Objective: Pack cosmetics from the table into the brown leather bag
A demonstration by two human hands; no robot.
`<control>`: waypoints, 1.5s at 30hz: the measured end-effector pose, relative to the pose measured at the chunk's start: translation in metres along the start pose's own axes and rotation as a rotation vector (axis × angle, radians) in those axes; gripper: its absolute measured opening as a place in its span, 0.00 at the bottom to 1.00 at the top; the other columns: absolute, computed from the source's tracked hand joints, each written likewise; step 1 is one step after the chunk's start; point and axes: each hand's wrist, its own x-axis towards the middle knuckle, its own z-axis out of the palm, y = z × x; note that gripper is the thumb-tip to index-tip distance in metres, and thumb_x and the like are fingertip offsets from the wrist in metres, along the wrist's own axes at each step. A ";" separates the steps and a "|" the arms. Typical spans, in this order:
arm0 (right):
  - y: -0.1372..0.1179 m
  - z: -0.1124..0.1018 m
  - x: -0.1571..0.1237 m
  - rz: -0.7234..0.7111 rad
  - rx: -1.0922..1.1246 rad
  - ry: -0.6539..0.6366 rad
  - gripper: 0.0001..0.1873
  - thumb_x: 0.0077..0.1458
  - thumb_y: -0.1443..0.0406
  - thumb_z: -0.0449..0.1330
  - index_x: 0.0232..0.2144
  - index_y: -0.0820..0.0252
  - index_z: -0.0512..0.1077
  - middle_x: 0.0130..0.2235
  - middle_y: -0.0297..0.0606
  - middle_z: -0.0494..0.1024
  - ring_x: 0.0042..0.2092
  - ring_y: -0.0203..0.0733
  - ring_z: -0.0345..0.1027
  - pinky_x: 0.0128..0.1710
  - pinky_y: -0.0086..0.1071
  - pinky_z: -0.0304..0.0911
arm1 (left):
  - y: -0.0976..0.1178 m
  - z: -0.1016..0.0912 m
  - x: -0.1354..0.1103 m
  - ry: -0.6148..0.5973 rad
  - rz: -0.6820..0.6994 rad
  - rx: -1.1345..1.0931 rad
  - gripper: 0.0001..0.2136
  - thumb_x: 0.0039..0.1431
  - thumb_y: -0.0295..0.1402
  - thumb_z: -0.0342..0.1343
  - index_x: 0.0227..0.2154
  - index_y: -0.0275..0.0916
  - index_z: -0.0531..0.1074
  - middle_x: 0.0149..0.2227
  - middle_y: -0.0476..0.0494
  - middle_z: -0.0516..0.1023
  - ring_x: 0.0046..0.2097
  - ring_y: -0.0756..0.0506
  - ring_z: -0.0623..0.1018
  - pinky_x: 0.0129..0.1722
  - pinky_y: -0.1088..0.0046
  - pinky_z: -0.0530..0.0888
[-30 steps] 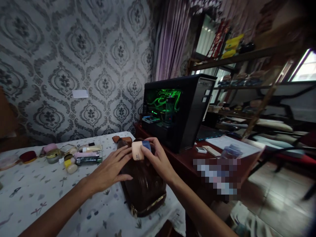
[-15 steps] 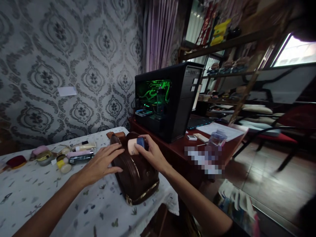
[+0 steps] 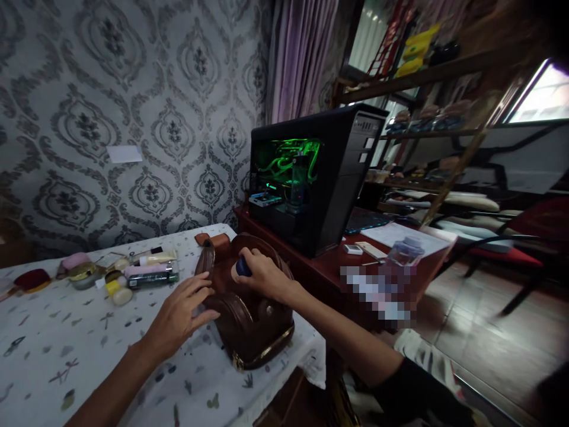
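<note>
A brown leather bag (image 3: 260, 338) with a gold zipper stands at the right end of the cloth-covered table, its top open. My right hand (image 3: 269, 276) reaches into that opening, fingers closed round a small pale bottle with a dark blue cap (image 3: 242, 267). The lower part of the bottle is mostly hidden by the bag and the fingers. At the bag's left side, my left hand (image 3: 180, 311) has its fingers stretched out, the tips at the bag's edge; nothing is in it.
Several cosmetics, among them a dark tube (image 3: 153, 279), a yellow-and-cream container (image 3: 119, 290) and a round gold-lidded jar (image 3: 82, 276), lie on the white patterned cloth (image 3: 120, 338). A black computer case (image 3: 340, 184) stands behind the bag on a red-brown desk, near a clear bottle (image 3: 405, 255).
My right hand has lowered the blue-capped bottle from above the bag into its opening. My left hand stays by the bag's left side. The view has shifted slightly.
</note>
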 end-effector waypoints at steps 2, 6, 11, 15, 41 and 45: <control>-0.002 0.004 0.014 0.021 -0.072 -0.078 0.23 0.58 0.63 0.62 0.53 0.63 0.63 0.51 0.52 0.71 0.50 0.54 0.71 0.45 0.38 0.63 | -0.001 0.003 -0.002 0.021 0.000 -0.011 0.16 0.65 0.47 0.51 0.45 0.42 0.74 0.51 0.40 0.77 0.61 0.37 0.70 0.58 0.54 0.71; -0.006 0.013 0.046 0.059 -0.111 -0.190 0.25 0.50 0.64 0.67 0.50 0.63 0.67 0.51 0.55 0.74 0.52 0.60 0.71 0.45 0.40 0.65 | -0.003 0.007 -0.005 0.056 0.011 -0.028 0.16 0.64 0.47 0.52 0.45 0.41 0.73 0.51 0.38 0.77 0.61 0.36 0.69 0.57 0.54 0.72; -0.004 0.028 0.084 0.150 -0.077 -0.257 0.29 0.47 0.63 0.69 0.51 0.62 0.67 0.53 0.54 0.74 0.53 0.61 0.71 0.44 0.40 0.67 | -0.004 0.015 -0.004 0.108 0.027 -0.065 0.16 0.65 0.46 0.51 0.46 0.41 0.72 0.52 0.38 0.76 0.62 0.36 0.69 0.59 0.52 0.70; 0.002 0.043 0.097 0.253 -0.016 -0.277 0.29 0.44 0.60 0.72 0.47 0.64 0.70 0.50 0.51 0.77 0.50 0.56 0.73 0.39 0.33 0.68 | -0.003 0.022 -0.002 0.144 0.006 -0.097 0.14 0.65 0.44 0.53 0.46 0.41 0.71 0.53 0.38 0.75 0.63 0.35 0.67 0.59 0.50 0.68; 0.021 0.085 0.090 0.287 0.136 -0.083 0.36 0.52 0.58 0.66 0.57 0.63 0.56 0.53 0.54 0.74 0.53 0.55 0.72 0.41 0.34 0.64 | -0.001 0.034 -0.002 0.176 -0.033 -0.110 0.12 0.64 0.41 0.53 0.47 0.43 0.69 0.53 0.39 0.73 0.63 0.35 0.66 0.59 0.50 0.68; 0.025 0.092 0.092 0.272 0.154 -0.065 0.34 0.53 0.59 0.66 0.56 0.63 0.56 0.52 0.53 0.74 0.52 0.52 0.72 0.40 0.32 0.63 | -0.002 0.034 -0.002 0.176 -0.015 -0.104 0.12 0.65 0.42 0.53 0.47 0.44 0.69 0.53 0.40 0.74 0.63 0.34 0.66 0.57 0.49 0.69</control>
